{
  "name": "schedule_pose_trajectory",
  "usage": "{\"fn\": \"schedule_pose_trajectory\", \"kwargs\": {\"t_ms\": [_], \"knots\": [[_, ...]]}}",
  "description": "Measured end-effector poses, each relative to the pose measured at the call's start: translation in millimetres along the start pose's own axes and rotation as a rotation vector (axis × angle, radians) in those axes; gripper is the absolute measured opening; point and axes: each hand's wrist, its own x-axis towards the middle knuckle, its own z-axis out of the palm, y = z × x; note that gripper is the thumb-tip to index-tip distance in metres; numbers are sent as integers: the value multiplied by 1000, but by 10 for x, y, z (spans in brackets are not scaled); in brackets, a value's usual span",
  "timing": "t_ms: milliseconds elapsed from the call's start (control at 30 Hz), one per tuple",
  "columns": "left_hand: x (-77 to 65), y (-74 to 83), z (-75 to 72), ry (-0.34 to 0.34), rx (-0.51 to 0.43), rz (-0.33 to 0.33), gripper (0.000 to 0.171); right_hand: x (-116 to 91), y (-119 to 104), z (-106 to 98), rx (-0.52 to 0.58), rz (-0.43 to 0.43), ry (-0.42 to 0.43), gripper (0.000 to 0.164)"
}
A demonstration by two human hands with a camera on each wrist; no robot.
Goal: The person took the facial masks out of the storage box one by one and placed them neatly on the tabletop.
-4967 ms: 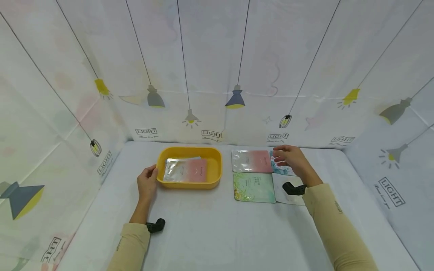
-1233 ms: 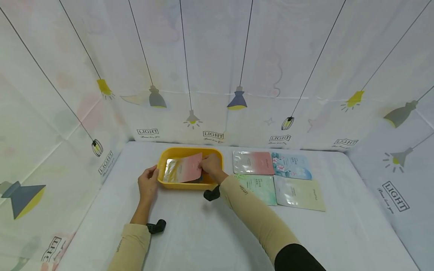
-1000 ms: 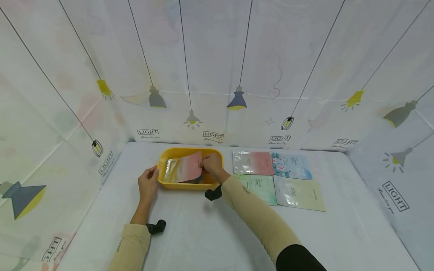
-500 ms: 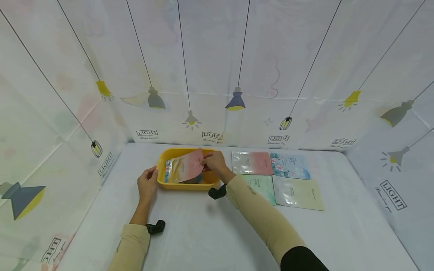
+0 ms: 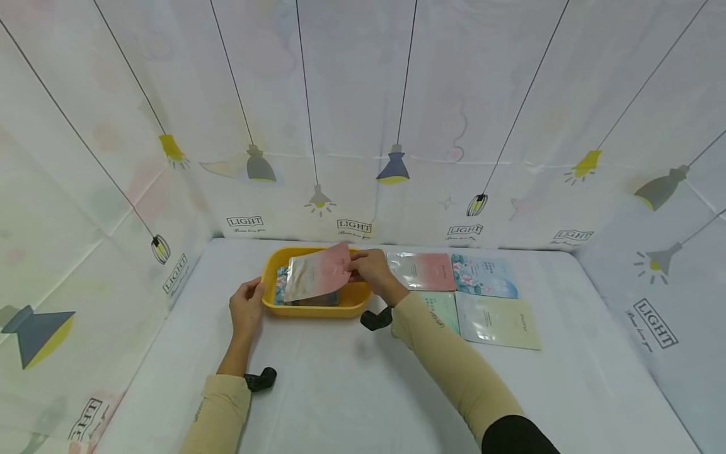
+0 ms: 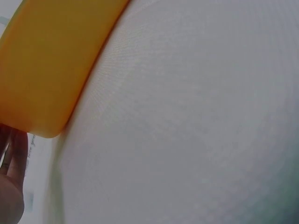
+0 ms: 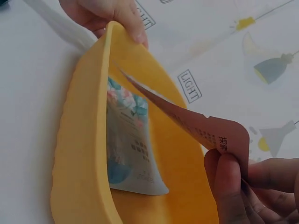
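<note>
My right hand pinches the right edge of a pink and silver sheet mask packet, holding it tilted above the yellow tray. In the right wrist view, thumb and fingers clasp the packet's pink end, while its far end reaches down inside the tray. Under it, a blue flowered mask packet lies in the tray. My left hand grips the tray's left end, its fingers over the rim in the right wrist view. Only part of that hand shows in the left wrist view, beside the tray's outer wall.
Right of the tray, several mask packets lie in a two-by-two block on the white table: pink-silver, blue flowered, green partly behind the right sleeve, and cream. A lamp-printed cloth hangs behind.
The right hand went from the table packets to the tray, took hold of the pink packet and has raised it up and rightward, uncovering the blue flowered packet. My left hand has stayed put.
</note>
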Motion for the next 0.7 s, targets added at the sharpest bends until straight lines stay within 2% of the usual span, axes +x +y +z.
{"fn": "schedule_pose_trajectory", "kwargs": {"t_ms": [300, 700], "knots": [[-4, -8, 0, 0, -11, 0, 35, -2, 43, -196, 55, 19, -5, 28], [4, -3, 6, 11, -12, 22, 35, -166, 73, -539, 87, 14, -5, 32]]}}
